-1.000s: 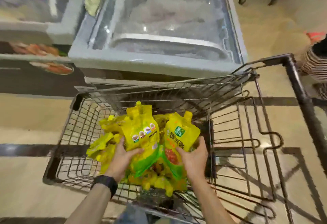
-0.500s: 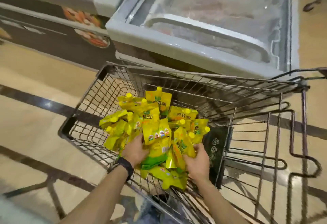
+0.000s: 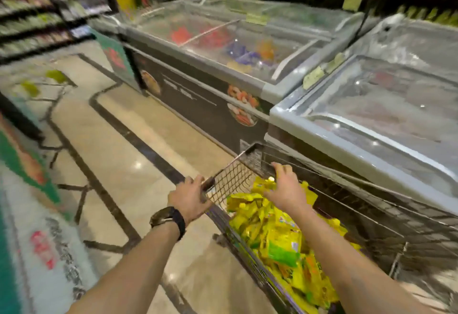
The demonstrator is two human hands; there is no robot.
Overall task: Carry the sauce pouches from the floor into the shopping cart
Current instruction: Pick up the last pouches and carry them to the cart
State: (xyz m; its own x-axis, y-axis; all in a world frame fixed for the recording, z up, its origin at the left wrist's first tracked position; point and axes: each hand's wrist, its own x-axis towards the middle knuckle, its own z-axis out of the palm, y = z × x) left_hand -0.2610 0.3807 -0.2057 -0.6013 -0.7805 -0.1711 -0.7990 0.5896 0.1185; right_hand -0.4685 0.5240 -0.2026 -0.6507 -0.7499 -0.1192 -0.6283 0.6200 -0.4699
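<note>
The wire shopping cart [image 3: 244, 155] stands at the lower right against a freezer. A pile of several yellow and green sauce pouches [image 3: 275, 237] lies inside it. My left hand [image 3: 189, 198], with a dark watch on its wrist, grips the cart's left rim near the front corner. Over the pile, my right hand [image 3: 285, 188] has its fingers spread and its fingertips by the cart's far rim. It holds no pouch. The frame is blurred by motion.
Two glass-topped chest freezers [image 3: 218, 48] [image 3: 376, 120] run along the right, touching the cart. Stocked shelves [image 3: 34, 14] line the far left. The beige tiled floor [image 3: 138, 145] with dark stripes lies to the left. Blurred yellow-green shapes [image 3: 55, 76] sit far left.
Both hands have let go of the pouches in the cart. My left hand moved to the cart's rim and my right hand rose above the pile. The view swung up and left.
</note>
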